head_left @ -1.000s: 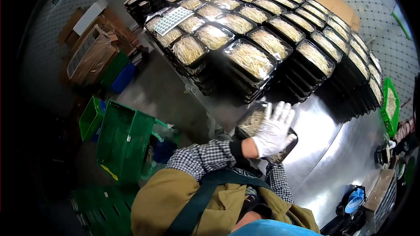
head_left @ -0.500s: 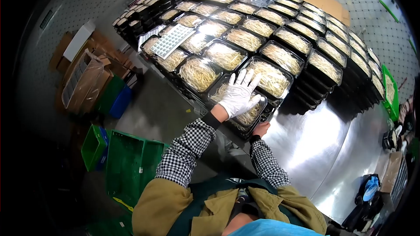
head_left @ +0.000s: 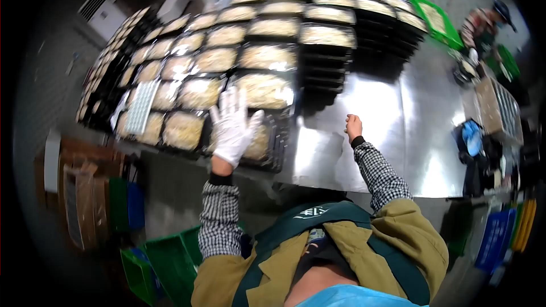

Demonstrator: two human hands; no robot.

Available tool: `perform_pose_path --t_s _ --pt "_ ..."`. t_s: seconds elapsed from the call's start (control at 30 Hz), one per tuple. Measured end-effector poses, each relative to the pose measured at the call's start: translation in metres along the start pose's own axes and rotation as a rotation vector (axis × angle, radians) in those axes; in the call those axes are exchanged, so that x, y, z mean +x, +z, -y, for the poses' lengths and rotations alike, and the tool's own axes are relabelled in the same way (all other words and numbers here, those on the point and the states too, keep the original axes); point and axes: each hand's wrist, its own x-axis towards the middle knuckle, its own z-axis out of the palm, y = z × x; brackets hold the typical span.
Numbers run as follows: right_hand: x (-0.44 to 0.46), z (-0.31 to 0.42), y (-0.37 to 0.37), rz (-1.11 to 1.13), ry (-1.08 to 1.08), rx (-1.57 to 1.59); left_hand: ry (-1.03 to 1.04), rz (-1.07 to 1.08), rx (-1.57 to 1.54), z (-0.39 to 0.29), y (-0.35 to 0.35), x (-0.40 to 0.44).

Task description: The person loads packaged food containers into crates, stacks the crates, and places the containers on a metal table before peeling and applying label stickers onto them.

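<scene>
My left hand (head_left: 232, 131), in a white glove, lies with fingers spread over a black tray of bean sprouts (head_left: 260, 142) at the near corner of the stacks. Its palm hides part of that tray. Beyond the fingertips sits another wrapped tray of bean sprouts (head_left: 264, 90). Bare and curled, my right hand (head_left: 353, 127) is over the steel table (head_left: 381, 162), apart from the trays. Nothing shows between its fingers. A sheet of labels (head_left: 142, 107) rests on the trays to the left.
Tall stacks of filled trays (head_left: 327, 35) stand along the back. A green crate (head_left: 437, 21) is at the far right, near a person in a cap (head_left: 483, 31). Cardboard boxes (head_left: 85, 204) and green crates (head_left: 173, 256) stand on the left. A cardboard box (head_left: 497, 105) is at the right.
My view has turned to the right. My right hand has left the side of the near tray and moved right over the steel table. My left hand stays spread on the tray.
</scene>
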Motion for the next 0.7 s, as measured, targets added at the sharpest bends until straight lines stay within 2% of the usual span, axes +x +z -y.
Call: perform_pose_path --t_s 0.13,0.17,0.23,0.3,0.33,0.4,0.47,0.57,0.7 --pt "0.056 0.023 -0.115 -0.172 0.076 -0.055 -0.007 -0.112 -0.073 -0.058 -0.039 0.03" --pt "0.07 0.025 -0.14 -0.231 0.085 -0.074 0.028 -0.181 -0.098 -0.085 -0.048 0.043" --pt "0.15 -0.022 -0.201 -0.267 0.058 -0.217 0.131 -0.266 -0.202 -0.138 -0.044 0.079" --pt "0.192 -0.005 -0.251 -0.373 0.059 -0.261 0.254 -0.279 -0.318 -0.201 -0.036 0.121" --pt "0.254 -0.035 -0.283 -0.369 0.029 -0.308 0.322 -0.286 -0.33 -0.229 -0.025 0.149" --pt "0.304 -0.006 -0.33 -0.373 -0.031 -0.41 0.412 -0.262 -0.377 -0.285 0.001 0.21" --pt "0.34 0.038 -0.36 -0.411 -0.103 -0.585 0.473 -0.268 -0.407 -0.335 0.031 0.277" --pt "0.391 0.092 -0.379 -0.393 -0.078 -0.653 0.461 -0.244 -0.352 -0.401 0.08 0.375" --pt "0.483 0.103 -0.368 -0.297 -0.231 -0.51 0.288 0.007 -0.396 -0.467 0.12 0.486"
